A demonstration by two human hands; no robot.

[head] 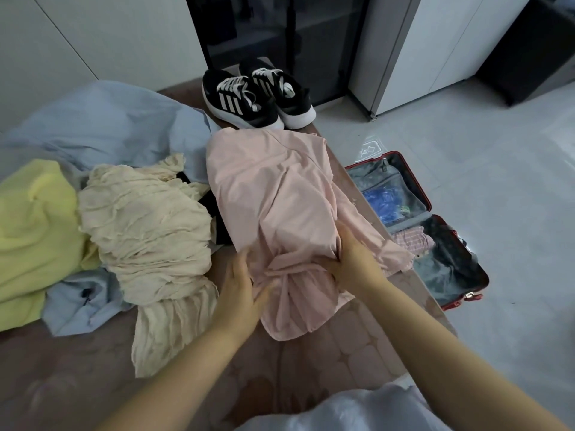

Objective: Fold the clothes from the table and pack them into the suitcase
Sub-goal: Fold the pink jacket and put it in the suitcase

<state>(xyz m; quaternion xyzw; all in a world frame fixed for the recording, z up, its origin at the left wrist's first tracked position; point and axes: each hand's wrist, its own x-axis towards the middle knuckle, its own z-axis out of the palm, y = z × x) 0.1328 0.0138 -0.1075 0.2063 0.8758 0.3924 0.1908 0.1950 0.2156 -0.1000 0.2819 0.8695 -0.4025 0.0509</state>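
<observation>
Pink top: the pink top (280, 194) lies spread out on the surface (311, 371), near the edge closest to the suitcase. Its bottom end is bunched up between the two hands.
Left hand: the left hand (238, 287) holds the bunched cloth from the left. Its fingers are curled a little and pinch the pink cloth against the thumb.
Right hand: the right hand (351, 259) holds the cloth from the right. Its fingers are tucked into a fold and grip it.
Suitcase: the red suitcase (427, 194) lies open on the floor, just beside the surface. It has a blue patterned thing (385, 200) and a pink checked cloth (410, 241) in it.
Other clothes: a cream top (149, 225), a yellow one (34, 225) and a light blue one (109, 126) lie in a heap to the left, not folded. Black and white sneakers (258, 94) sit at the far end.
Step now: I think the pink top is being folded and the job is only at the start.
How to do it well: pull the bunched end flat first. Lay the sleeve on the right in over the body. Then fold the bottom up to the top, keeping both hands level so the edges match.
Watch out: the right sleeve hangs near the edge and could slip off.
</observation>
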